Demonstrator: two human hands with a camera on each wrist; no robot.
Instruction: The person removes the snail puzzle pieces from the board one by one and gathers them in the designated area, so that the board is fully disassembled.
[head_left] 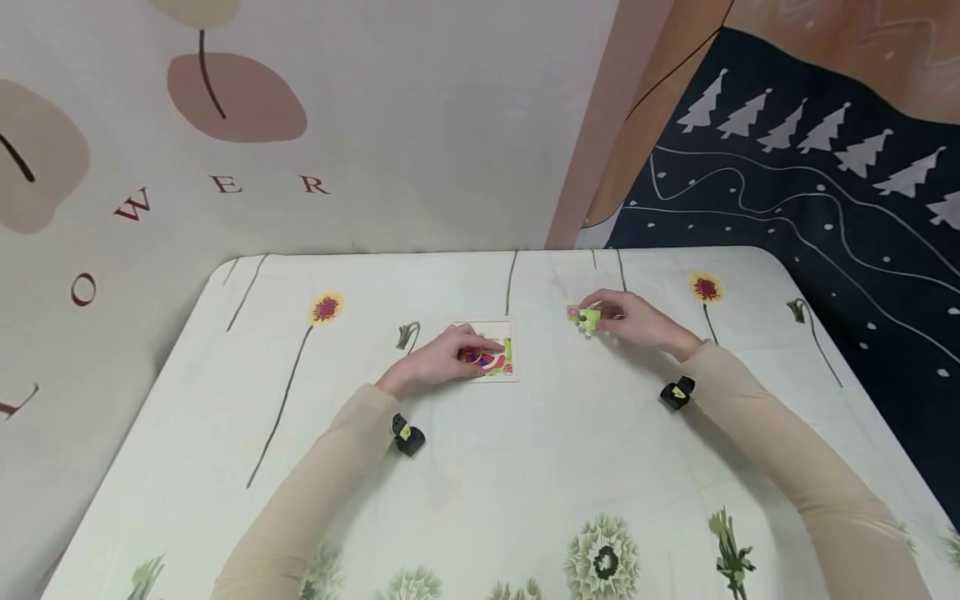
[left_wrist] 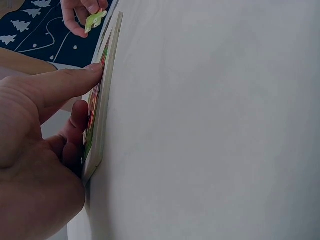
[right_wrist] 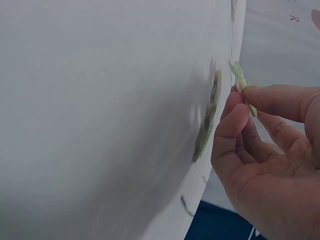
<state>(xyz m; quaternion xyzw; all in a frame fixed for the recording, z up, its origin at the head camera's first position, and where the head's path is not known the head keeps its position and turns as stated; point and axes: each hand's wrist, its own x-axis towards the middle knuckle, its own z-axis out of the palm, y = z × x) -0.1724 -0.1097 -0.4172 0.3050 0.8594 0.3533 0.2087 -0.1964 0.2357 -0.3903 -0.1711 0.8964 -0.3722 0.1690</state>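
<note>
A thin board with a colourful red, blue and green picture lies on the table. My left hand rests over it, covering part of the picture. In the left wrist view the thumb lies straight along the picture face. To the right of the board, my right hand pinches a small green puzzle piece between thumb and fingers, held above the table. Beneath it, flat on the cloth, lie green and pinkish pieces, partly hidden from the head camera.
The table has a white cloth printed with flowers and stems. Behind it hangs a pale fabric, with a dark blue one showing white trees on the right. A small black camera sits at the left wrist, another at the right.
</note>
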